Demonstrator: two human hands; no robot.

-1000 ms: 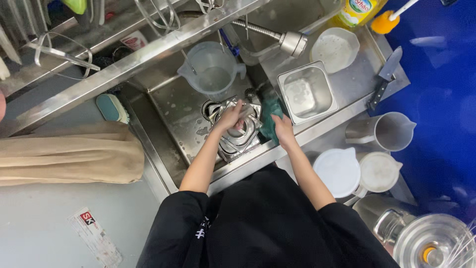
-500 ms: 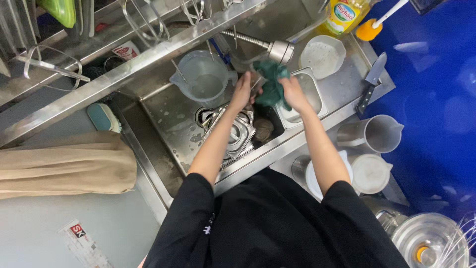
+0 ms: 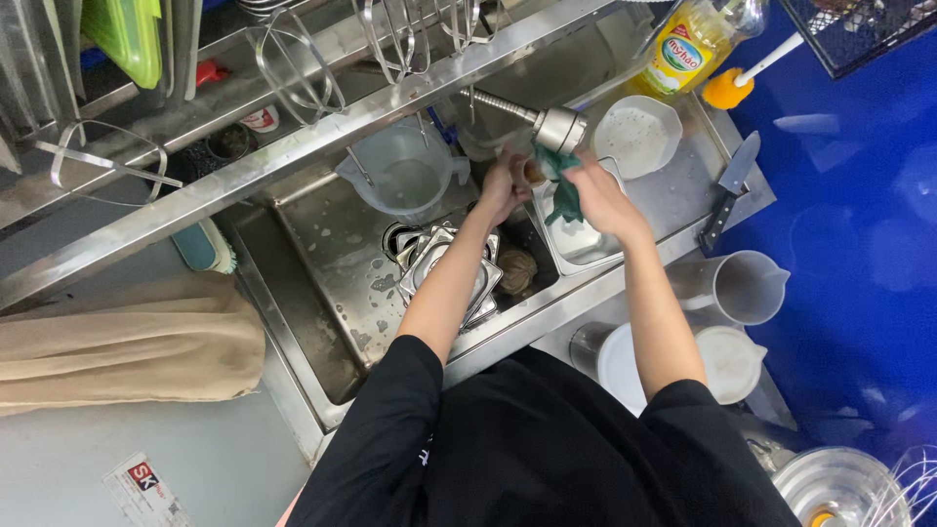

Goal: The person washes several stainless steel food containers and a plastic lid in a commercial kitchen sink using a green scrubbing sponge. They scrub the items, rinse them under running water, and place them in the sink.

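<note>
Both my hands are raised over the steel sink [image 3: 322,293], just under the metal spray head [image 3: 559,129] of the tap. My right hand [image 3: 603,195] grips a dark green cloth [image 3: 566,200] that hangs down from its fingers. My left hand [image 3: 503,185] is curled around a small brownish round thing [image 3: 533,172], pressed against the cloth; what it is I cannot tell. Below my left forearm lies a stack of square metal pans [image 3: 451,265] over the drain, with a brown scouring ball [image 3: 517,270] beside them.
A clear plastic jug [image 3: 405,176] stands at the sink's back. To the right are a rectangular metal tray [image 3: 586,246], a white bowl [image 3: 636,132], a knife [image 3: 727,190], a yellow soap bottle [image 3: 683,44] and a measuring jug [image 3: 742,288]. A beige cloth [image 3: 117,342] lies left.
Both hands rose from the pans in the sink up to the spray head, taking the green cloth along. The camera view shifted with them.
</note>
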